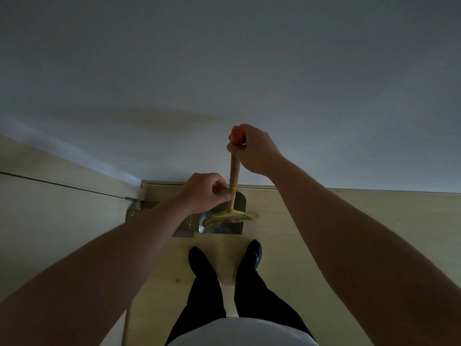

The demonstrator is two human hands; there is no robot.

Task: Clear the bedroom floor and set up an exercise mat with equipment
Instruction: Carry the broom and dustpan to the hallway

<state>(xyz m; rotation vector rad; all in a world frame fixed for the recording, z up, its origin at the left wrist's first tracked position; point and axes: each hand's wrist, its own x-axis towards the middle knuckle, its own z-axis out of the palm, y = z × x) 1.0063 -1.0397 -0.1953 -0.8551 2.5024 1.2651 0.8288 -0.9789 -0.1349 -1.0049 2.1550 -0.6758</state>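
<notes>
Viewpoint: downward, from a standing position facing the wall (224, 71). Lighting is dim.

Right hand (254, 148): the fingers are curled round the top of the broom (234, 171) and grip it at the lower part of the orange cap (237, 136). The wooden shaft runs nearly upright from this hand down to the floor (349, 221).

Left hand (202, 193): it is lower than the right hand and just left of the shaft, level with a yellow band on the wood. Fingers and thumb are drawn together and pinch a short grey piece. This is probably the raised handle of the dustpan (219, 229), but the low light does not allow confirmation.

Broom head (230, 217): a yellow block with tan bristles. It lies crosswise over the dustpan, and its right end reaches past the pan's right edge to the floor.

Dustpan: metallic grey. It sits on the pale floor close to the base of the wall, in the corner beside the door frame. Part of the pan shows behind the broom head and part in front of it.

Door (50, 208): pale, at the left of the view. Its frame meets the wall at the corner.

Feet (199, 260): both are in dark footwear, planted slightly apart just behind the dustpan with toes pointing toward it. Dark trousers and the hem of a white top show at the bottom edge of the view.
</notes>
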